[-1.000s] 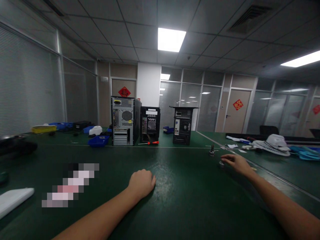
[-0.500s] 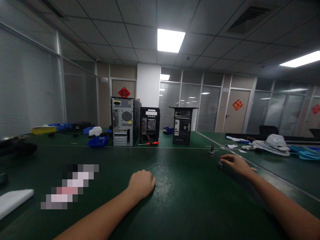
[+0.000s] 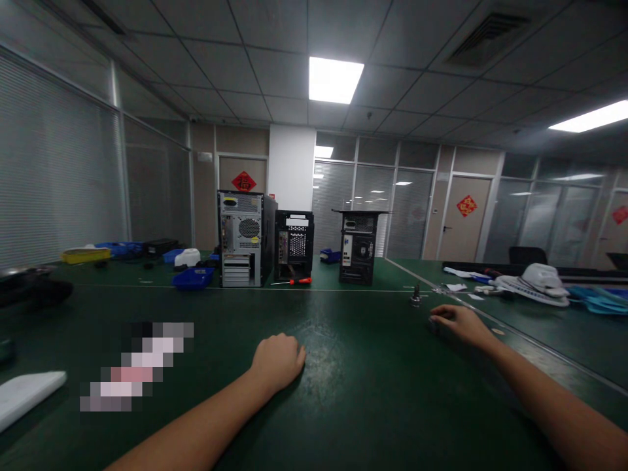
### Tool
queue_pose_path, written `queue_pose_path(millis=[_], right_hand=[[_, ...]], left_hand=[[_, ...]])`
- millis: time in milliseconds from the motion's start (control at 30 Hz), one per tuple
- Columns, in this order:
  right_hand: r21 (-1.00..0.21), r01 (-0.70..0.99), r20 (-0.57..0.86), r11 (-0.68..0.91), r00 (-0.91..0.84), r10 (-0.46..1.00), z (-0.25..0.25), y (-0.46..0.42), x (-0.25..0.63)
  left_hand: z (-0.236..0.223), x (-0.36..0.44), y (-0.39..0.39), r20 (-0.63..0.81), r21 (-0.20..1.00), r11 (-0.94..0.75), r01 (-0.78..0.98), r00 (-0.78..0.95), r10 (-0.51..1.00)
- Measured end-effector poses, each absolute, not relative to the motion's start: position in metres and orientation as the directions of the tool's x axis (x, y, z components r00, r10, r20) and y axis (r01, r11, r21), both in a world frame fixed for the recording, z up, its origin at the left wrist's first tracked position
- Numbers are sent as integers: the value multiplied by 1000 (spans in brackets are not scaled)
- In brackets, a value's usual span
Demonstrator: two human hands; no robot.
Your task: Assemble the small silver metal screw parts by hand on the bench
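My left hand [image 3: 279, 360] rests on the green table [image 3: 373, 392] with its fingers curled under. Whatever it may hold is hidden. Farther right, my right hand [image 3: 464, 325] is low over the tabletop, with thumb and fingertips pinched at a small dark metal part [image 3: 432, 322]; its exact kind is too small to tell. Just beyond those fingertips stands a small upright metal piece [image 3: 415, 296], apart from the hand. A flat round piece [image 3: 498, 331] lies behind my right wrist.
Three computer cases [image 3: 240, 239] stand across the table, with a red-handled screwdriver [image 3: 297, 281] in front. A blue tray [image 3: 193, 279] is left of them. White caps [image 3: 537, 281] lie far right, a white slab [image 3: 29, 392] near left. A blurred-out patch covers something at left.
My right hand has shifted slightly left and its fingertips sit a little lower, the small metal part with them. My left hand has stayed where it was.
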State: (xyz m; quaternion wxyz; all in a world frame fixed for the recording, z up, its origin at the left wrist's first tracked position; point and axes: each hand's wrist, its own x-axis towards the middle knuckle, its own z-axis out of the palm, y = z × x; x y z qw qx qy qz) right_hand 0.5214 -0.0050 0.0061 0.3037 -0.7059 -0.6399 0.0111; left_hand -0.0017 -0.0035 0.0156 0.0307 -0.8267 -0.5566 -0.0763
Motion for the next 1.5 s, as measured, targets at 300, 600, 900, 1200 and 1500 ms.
queue_pose_path(millis=[300, 600, 900, 1200, 1500], right_hand=[[-422, 907, 384, 3, 175, 907, 7, -6, 520], [-391, 919, 353, -54, 204, 913, 4, -2, 518], [-335, 941, 349, -51, 174, 921, 3, -2, 511], [-388, 918, 280, -82, 202, 939, 4, -3, 510], [-497, 866, 256, -63, 215, 942, 1, -7, 510]], left_hand=[[13, -2, -2, 178, 27, -390, 920, 380, 908], [10, -3, 0, 200, 12, -400, 917, 389, 899], [12, -3, -1, 179, 33, -400, 916, 388, 904], [11, -4, -1, 193, 50, -405, 913, 389, 901], [12, -3, -1, 209, 31, -411, 911, 396, 894]])
